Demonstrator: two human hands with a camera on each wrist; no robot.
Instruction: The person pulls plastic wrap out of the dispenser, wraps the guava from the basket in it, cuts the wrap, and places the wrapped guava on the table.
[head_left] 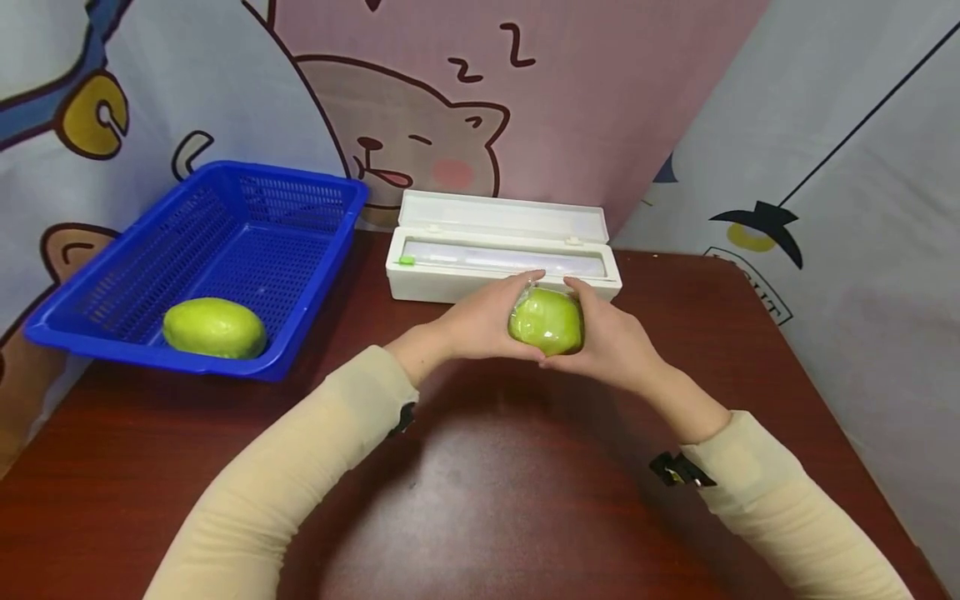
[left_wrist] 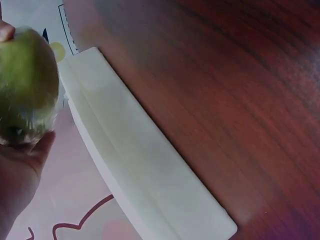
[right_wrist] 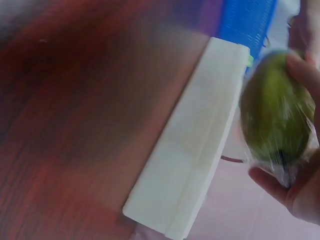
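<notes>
Both hands hold a smooth green fruit (head_left: pixel 547 321) above the table, just in front of the white box. Clear plastic film covers the fruit, with wrinkles gathered at its lower end in the right wrist view (right_wrist: pixel 275 110). My left hand (head_left: pixel 489 321) grips it from the left side, and my right hand (head_left: pixel 611 333) grips it from the right, thumbs meeting on the near side. A white cling film box (head_left: pixel 442 287) stands behind the hands, lid raised, a roll of film inside and a green slider at its left end.
At the left is a blue plastic basket (head_left: pixel 318 275) with perforated walls. One yellow-green oblong fruit (head_left: pixel 214 328) lies in its near corner. The dark red wooden table (head_left: pixel 480 517) meets a cartoon-printed cloth (head_left: pixel 615 100) at the back and on the right.
</notes>
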